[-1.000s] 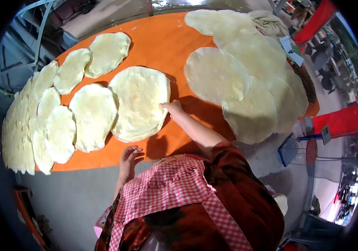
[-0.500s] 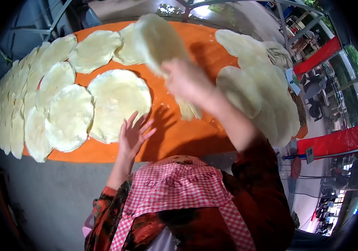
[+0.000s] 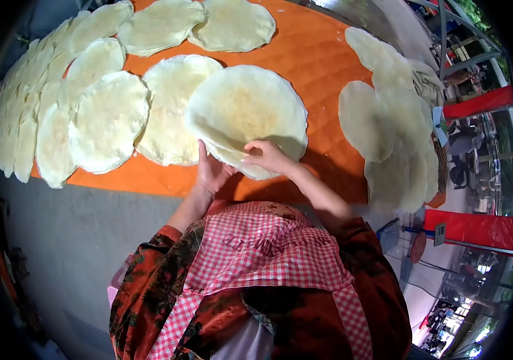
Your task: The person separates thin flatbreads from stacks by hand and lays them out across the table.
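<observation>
A round, pale, thin flatbread (image 3: 256, 99) lies in front of me, its near left edge raised and folded a little. My left hand (image 3: 211, 175) holds that edge from the near left, thumb up along the side and fingers partly hidden beneath. With its fingers curled together, my right hand (image 3: 269, 158) pinches the near edge. Another layer of flatbread shows below it, between my hands. Just left, partly covered by this one, rests a wide flatbread (image 3: 175, 114); a further flatbread (image 3: 109, 114) sits beyond that.
An orange cloth (image 3: 322, 129) covers the table. Overlapping flatbreads (image 3: 16, 114) line its left end, and piles of flatbread (image 3: 232, 24) stand along the back. More overlapping flatbreads (image 3: 400, 120) spread over the right side, near a crumpled cloth (image 3: 427, 84).
My right hand has brought the raised flatbread down and nearer to me. My left hand, open before, now holds its edge. The view has shifted, with the table higher in frame.
</observation>
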`<action>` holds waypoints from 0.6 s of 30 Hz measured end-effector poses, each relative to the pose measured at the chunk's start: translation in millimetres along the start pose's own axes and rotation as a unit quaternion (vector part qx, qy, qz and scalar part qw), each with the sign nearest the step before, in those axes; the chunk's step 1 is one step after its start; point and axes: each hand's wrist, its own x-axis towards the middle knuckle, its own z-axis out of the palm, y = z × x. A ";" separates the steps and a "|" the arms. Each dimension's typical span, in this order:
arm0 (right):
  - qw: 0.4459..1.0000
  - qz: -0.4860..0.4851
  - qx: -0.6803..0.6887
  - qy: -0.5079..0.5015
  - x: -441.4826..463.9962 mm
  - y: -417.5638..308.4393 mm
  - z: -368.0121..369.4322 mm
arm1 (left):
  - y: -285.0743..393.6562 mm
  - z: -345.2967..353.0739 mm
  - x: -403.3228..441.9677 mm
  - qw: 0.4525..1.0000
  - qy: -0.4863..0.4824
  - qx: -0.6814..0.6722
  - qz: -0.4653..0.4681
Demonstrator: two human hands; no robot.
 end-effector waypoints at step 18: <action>0.993 -0.052 -0.108 -0.009 -5.5 -37.0 -23.1 | -7.9 20.5 -2.1 0.998 -0.031 0.010 0.050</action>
